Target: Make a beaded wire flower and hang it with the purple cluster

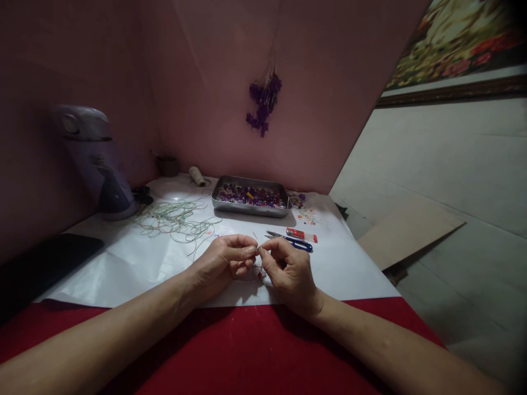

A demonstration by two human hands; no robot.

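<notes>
My left hand (228, 258) and my right hand (290, 274) meet fingertip to fingertip above the white sheet. Both are closed in a pinch on a thin beaded string, and a fine end of it sticks up between them. Below the fingertips hang clear and red beads (259, 272), partly hidden by my hands. Just beyond my right hand lie blue-handled thread snips (302, 244) and a red lighter (295, 233). Behind them stands a metal tray (251, 209) of purple, clear and red beads with a small yellow piece among them.
Tangled pale green cord (175, 219) lies left on the white sheet (135, 274). A purple bottle (96, 164) stands at the left, with a thread spool (197, 176) farther back. Loose small beads (307, 215) lie right of the tray. Purple bead strands (263, 104) hang on the wall.
</notes>
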